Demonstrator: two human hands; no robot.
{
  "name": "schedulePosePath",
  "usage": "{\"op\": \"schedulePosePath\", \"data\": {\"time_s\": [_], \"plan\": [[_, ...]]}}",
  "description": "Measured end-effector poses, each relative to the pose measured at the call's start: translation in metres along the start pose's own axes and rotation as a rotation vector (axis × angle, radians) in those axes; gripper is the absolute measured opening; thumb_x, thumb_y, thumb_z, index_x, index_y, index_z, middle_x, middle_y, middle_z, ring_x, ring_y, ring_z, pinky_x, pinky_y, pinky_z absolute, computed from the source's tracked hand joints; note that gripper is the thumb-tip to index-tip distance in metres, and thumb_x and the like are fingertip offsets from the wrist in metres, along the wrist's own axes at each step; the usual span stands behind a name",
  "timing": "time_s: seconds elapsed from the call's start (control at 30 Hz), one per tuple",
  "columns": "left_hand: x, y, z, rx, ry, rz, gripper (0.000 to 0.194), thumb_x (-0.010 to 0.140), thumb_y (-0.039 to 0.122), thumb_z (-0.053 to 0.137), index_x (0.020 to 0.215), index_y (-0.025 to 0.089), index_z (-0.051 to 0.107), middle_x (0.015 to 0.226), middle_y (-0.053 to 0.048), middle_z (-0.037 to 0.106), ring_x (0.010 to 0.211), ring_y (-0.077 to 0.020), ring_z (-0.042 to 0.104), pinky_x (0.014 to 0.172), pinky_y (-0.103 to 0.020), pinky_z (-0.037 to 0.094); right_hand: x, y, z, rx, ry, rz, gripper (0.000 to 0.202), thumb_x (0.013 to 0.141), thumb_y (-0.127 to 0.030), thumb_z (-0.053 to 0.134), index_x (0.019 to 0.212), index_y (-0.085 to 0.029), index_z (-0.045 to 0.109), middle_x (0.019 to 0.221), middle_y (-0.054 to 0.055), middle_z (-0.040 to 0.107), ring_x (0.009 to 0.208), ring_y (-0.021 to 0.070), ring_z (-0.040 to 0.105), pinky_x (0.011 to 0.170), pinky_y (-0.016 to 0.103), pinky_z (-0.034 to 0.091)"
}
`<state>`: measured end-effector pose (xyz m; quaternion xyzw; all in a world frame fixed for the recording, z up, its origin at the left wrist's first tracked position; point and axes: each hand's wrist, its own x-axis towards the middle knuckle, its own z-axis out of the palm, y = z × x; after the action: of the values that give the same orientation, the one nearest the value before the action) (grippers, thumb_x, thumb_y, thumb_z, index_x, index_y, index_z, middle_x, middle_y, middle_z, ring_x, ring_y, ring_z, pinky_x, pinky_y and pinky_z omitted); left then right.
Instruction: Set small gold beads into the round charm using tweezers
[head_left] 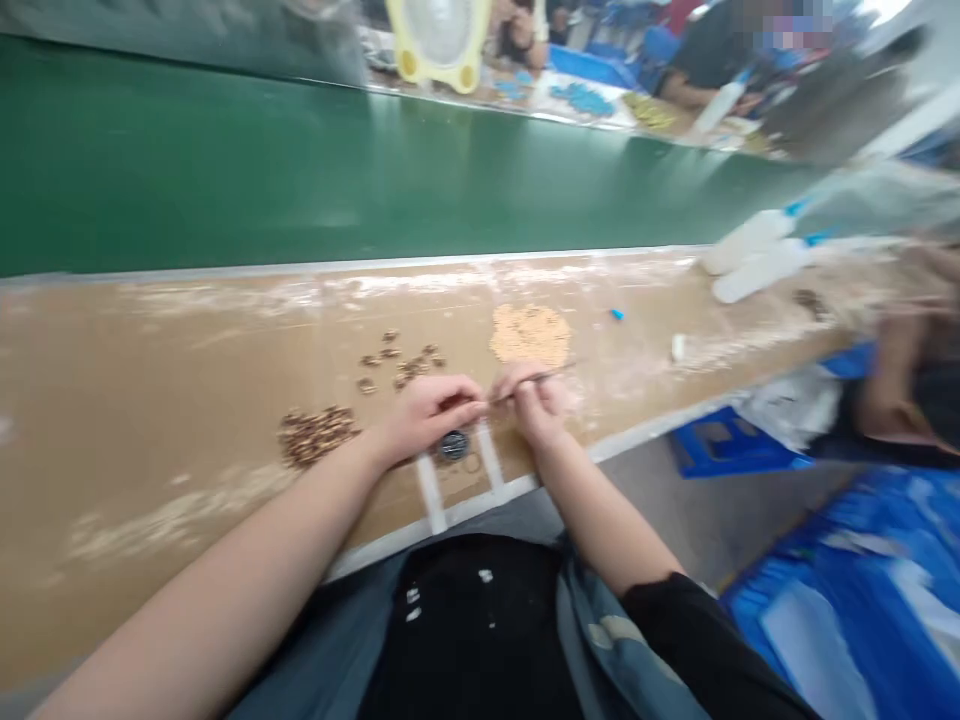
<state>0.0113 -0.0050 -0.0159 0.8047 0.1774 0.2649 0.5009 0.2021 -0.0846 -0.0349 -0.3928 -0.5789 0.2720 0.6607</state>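
My left hand [436, 412] is closed in a pinch near the table's front edge, and whatever it grips is too small to make out. Close to its fingertips, my right hand [534, 402] is closed around a thin, dark, pen-like tool [541, 376]. A small round dark container [454, 445] sits just below the left fingers. Beyond the right hand lies a flat patch of small peach-coloured pieces [529, 335]. Several small brown-and-gold pieces [411, 368] are scattered beyond the left hand. A denser pile of similar pieces [319, 436] lies beside the left forearm.
Behind the tan worktop [187, 350] runs a green belt-like surface [225, 170]. White bottles [757, 265] lie at the right, past a small blue piece [617, 314]. A blue stool [731, 445] stands below the edge. Other people sit across and at the right.
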Motion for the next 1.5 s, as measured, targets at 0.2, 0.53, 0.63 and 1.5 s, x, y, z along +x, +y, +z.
{"op": "schedulePosePath", "data": {"time_s": [0.2,0.53,0.63,1.5], "plan": [[-0.004,-0.003,-0.002,-0.179,-0.041,-0.305,0.045,0.093,0.066,0.076,0.086,0.022,0.076,0.076,-0.002,0.078,0.07,-0.0185,0.071,0.068,-0.025,0.058,0.004,0.015,-0.009,-0.018,-0.18,0.207,0.066,0.097,-0.087,0.054,0.079,-0.024,0.058,0.075,0.002,0.06,0.068,0.0164,0.058,0.067,0.035,0.052],[-0.001,-0.019,-0.01,-0.209,-0.168,-0.289,0.05,0.093,0.067,0.077,0.076,0.021,0.071,0.068,-0.001,0.073,0.061,-0.0145,0.062,0.06,-0.023,0.055,0.016,0.0,-0.001,-0.015,-0.226,0.198,0.067,0.1,-0.086,0.047,0.077,-0.025,0.058,0.066,-0.005,0.052,0.063,0.0124,0.053,0.064,0.028,0.05],[0.002,-0.007,-0.008,-0.254,-0.162,-0.301,0.052,0.093,0.066,0.078,0.073,0.019,0.068,0.067,-0.001,0.071,0.061,-0.0132,0.062,0.061,-0.023,0.054,0.014,-0.007,0.001,-0.066,-0.175,0.161,0.069,0.1,-0.087,0.047,0.073,-0.025,0.059,0.062,-0.005,0.052,0.055,0.0117,0.05,0.057,0.028,0.049],[0.009,-0.011,0.005,-0.496,-0.025,-0.182,0.017,0.101,0.032,0.07,0.092,0.017,0.069,0.077,0.0,0.075,0.073,-0.0109,0.068,0.08,-0.029,0.058,0.0,0.011,0.0,-0.024,0.087,-0.065,0.031,0.108,-0.05,0.069,0.09,-0.026,0.078,0.07,-0.002,0.065,0.055,0.0114,0.06,0.051,0.026,0.044]]}}
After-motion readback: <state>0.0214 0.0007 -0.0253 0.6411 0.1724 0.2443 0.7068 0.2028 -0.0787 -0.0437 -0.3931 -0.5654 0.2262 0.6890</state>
